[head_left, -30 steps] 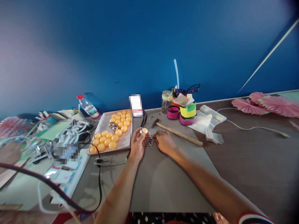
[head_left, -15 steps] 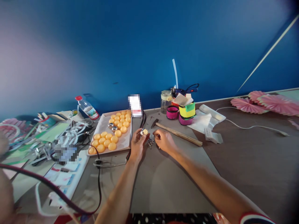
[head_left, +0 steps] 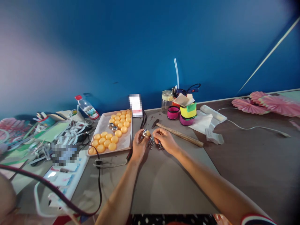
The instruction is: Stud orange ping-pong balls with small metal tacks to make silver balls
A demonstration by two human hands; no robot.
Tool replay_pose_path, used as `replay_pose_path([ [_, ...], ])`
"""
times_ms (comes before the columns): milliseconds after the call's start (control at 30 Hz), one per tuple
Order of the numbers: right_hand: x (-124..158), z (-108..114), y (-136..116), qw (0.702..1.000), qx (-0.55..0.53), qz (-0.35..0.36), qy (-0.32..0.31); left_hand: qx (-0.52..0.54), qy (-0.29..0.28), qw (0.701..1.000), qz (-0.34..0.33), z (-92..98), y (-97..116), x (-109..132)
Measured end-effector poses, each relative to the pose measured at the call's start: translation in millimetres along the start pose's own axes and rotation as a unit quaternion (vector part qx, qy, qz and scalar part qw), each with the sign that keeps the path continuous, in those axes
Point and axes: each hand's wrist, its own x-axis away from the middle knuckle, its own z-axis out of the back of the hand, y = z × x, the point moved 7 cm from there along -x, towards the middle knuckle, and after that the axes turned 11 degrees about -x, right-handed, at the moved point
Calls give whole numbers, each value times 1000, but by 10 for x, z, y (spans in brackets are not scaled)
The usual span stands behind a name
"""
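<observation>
While the left hand (head_left: 138, 145) has its grip closed on a part-silvered ball (head_left: 146, 133) just above the table (head_left: 164, 181) and the silver beads (head_left: 151, 143), the right hand (head_left: 165, 139) pinches its fingertips together beside it, and the tray (head_left: 103, 123) shows only two silvered balls (head_left: 112, 127) among many plain yellow balls (head_left: 105, 142).

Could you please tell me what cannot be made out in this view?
Head view:
- Small orange-and-silver round piece in the left hand: too small for detail.
- Whether the right hand holds anything: hidden by its fingers.
- White card beside the beige tray: blurred out.
</observation>
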Motion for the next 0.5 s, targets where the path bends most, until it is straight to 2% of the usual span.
replay_pose_path([
  [333,-6,-24,-7,999,-33,-19,-16,-55,-23,998,-33,-56,70,16],
  [500,-3,-8,18,999,25,-24,5,-74,-28,996,-48,-66,82,16],
])
